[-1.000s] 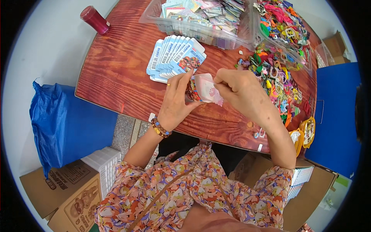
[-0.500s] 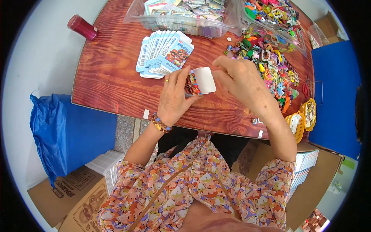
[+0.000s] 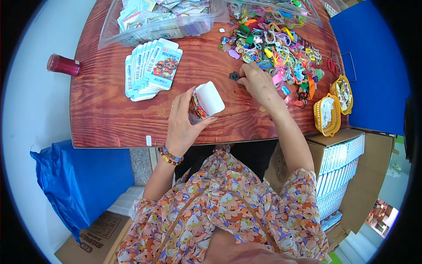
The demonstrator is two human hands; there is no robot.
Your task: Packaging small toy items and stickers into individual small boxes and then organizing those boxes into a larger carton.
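My left hand (image 3: 182, 116) is wrapped round a small carton (image 3: 211, 97) above the table's near part. The carton's white flap stands up, and colourful print shows beside my fingers; its inside is hard to make out. To the right, my right hand (image 3: 259, 86) is low over the table, thumb and finger closed at the edge of a dark flower-shaped trinket (image 3: 234, 76). Just beyond that hand spreads a heap of colourful small trinkets and elastic bands (image 3: 281, 50). A fanned stack of light-blue cartons (image 3: 165, 66) lies beyond my left hand.
Clear plastic bins of cards (image 3: 162, 33) and trinkets (image 3: 281, 13) stand at the back. Yellow baskets (image 3: 327, 116) and red scissors (image 3: 332, 66) are at the right, a dark red jar (image 3: 63, 65) at the left. An open cardboard box (image 3: 367, 176) of packed cartons stands below.
The view has shifted rightward. My right hand has moved away from the carton to the trinket beside the heap. My left hand still holds the carton.
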